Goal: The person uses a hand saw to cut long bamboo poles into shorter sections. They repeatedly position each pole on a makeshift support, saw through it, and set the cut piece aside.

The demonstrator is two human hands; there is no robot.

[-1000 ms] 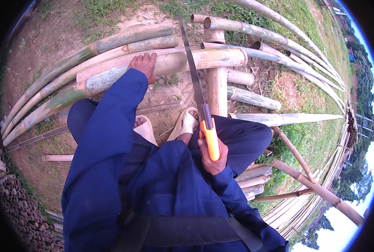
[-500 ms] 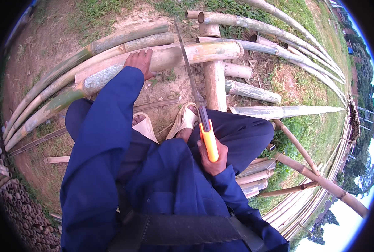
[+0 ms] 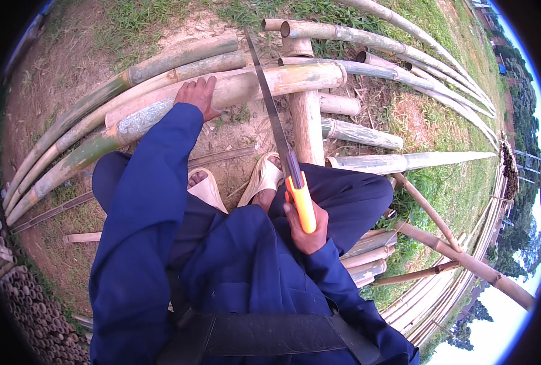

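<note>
A thick bamboo pole [image 3: 304, 78] lies across in front of me, pale and scraped near its cut right end. My left hand [image 3: 199, 97] is wrapped over it from above, thumb on the near side. In my right hand [image 3: 309, 233], low by my right knee, is a hand saw with an orange handle [image 3: 301, 204]. The saw's long dark blade [image 3: 269, 100] runs away from me and crosses the pole to the right of my left hand. Its tip reaches past the far side. Whether the teeth have cut into the bamboo is hard to tell.
An upright-looking bamboo piece [image 3: 307, 125] lies crosswise beneath the pole as a support. Longer poles [image 3: 368, 38] stretch off to the right, others [image 3: 155, 64] to the left. Short cut lengths [image 3: 368, 258] are stacked beside my right leg. My sandalled feet [image 3: 262, 179] rest under the pole.
The saw has shifted slightly against the pole, its blade slanting a little more to the left. My left hand keeps its hold. The whole view has drifted slightly.
</note>
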